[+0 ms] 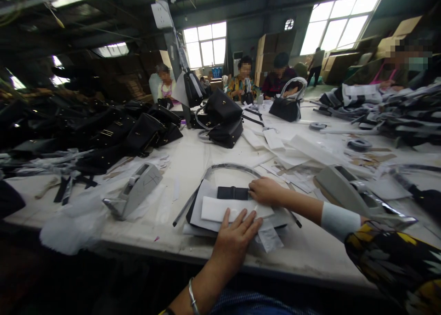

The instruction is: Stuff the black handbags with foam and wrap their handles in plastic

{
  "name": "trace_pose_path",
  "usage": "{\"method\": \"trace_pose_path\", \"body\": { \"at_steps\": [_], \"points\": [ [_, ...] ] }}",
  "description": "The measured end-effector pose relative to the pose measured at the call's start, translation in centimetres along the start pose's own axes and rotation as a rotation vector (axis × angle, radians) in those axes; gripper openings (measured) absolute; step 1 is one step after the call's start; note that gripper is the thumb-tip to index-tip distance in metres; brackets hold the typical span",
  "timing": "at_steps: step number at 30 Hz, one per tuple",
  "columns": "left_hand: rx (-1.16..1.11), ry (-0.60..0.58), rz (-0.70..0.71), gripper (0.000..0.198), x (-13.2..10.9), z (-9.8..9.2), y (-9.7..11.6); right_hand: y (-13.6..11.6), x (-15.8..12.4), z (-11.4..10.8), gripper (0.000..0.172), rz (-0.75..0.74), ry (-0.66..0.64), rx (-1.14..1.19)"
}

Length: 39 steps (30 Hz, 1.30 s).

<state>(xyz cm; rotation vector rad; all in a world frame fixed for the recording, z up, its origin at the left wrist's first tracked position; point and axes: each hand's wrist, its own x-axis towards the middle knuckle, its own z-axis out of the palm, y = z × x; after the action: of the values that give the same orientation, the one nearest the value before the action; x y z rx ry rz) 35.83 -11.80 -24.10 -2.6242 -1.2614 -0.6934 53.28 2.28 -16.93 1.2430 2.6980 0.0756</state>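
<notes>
Silver bracelet point(193, 296): circles the left wrist.
Left hand point(237, 234): flat, fingers spread over the white strip point(214, 209).
Right hand point(265, 191): fingers curled; pinch unclear.
Risk: strip could skew if left pressure eases.
Bag point(207, 191): on the table point(144, 234), beneath the fingers, black tab point(225, 193) at right fingertips.

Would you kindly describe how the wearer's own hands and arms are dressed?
Both the left hand and right hand are ungloved. The left arm wears a silver-coloured bangle; the right has a plain pale band below a black sleeve patterned in yellow and grey.
</notes>
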Motion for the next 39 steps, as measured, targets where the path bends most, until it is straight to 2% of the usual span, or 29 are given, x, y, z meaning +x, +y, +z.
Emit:
{"method": "trace_pose_path", "body": {
  "at_steps": [4, 8, 12, 15, 17, 19, 20, 22, 25, 27, 29, 34, 39],
  "points": [
    [0.011, -0.03, 0.01, 0.056, -0.1, 0.2, 0.0, 0.6, -0.8, 0.3, 0.041, -0.02, 0.033, 0.038],
    [0.008, -0.086, -0.008, 0.061, -0.2, -0.1, 0.1, 0.2, -0.1, 0.5, 0.033, -0.013, -0.01, 0.066],
    [-0.045, -0.101, -0.036, 0.06, 0.0, -0.5, 0.3, 0.1, 0.9, 0.0, 0.026, 0.037, 0.01, 0.102],
    [-0.068, -0.111, -0.057, 0.061, 0.2, -0.8, 0.3, 0.8, -1.0, -0.9, 0.026, 0.035, 0.076, 0.175],
    [-0.073, -0.122, -0.067, 0.064, 0.4, -1.0, 0.3, 1.0, -4.1, -1.1, 0.033, 0.078, 0.216, 0.252],
    [-0.085, -0.13, -0.074, 0.07, 0.6, -1.1, 0.2, 0.6, -8.2, -0.5, 0.035, 0.164, 0.471, 0.395],
    [-0.094, -0.134, -0.077, 0.072, 0.6, -1.2, 0.2, 0.0, -10.4, 0.2, 0.032, 0.202, 0.605, 0.484],
    [-0.113, -0.14, -0.08, 0.074, 0.8, -1.3, 0.2, -1.5, -14.2, 2.2, 0.023, 0.215, 0.743, 0.623],
    [-0.124, -0.157, -0.088, 0.076, 0.9, -1.5, 0.1, -4.4, -17.4, 6.0, 0.014, 0.162, 0.699, 0.712],
    [-0.123, -0.18, -0.09, 0.077, 1.1, -1.7, 0.1, -5.9, -17.8, 8.0, 0.017, 0.143, 0.657, 0.716],
    [-0.115, -0.2, -0.083, 0.077, 1.2, -1.9, 0.0, -6.9, -17.2, 9.0, 0.02, 0.155, 0.629, 0.678],
    [-0.083, -0.244, -0.067, 0.076, 1.6, -2.6, -0.2, -8.2, -15.1, 8.8, 0.02, 0.26, 0.545, 0.569],
    [-0.096, -0.286, -0.062, 0.076, 1.9, -3.5, -0.1, -10.1, -13.9, 8.4, 0.022, 0.368, 0.527, 0.552]
  ]
}}
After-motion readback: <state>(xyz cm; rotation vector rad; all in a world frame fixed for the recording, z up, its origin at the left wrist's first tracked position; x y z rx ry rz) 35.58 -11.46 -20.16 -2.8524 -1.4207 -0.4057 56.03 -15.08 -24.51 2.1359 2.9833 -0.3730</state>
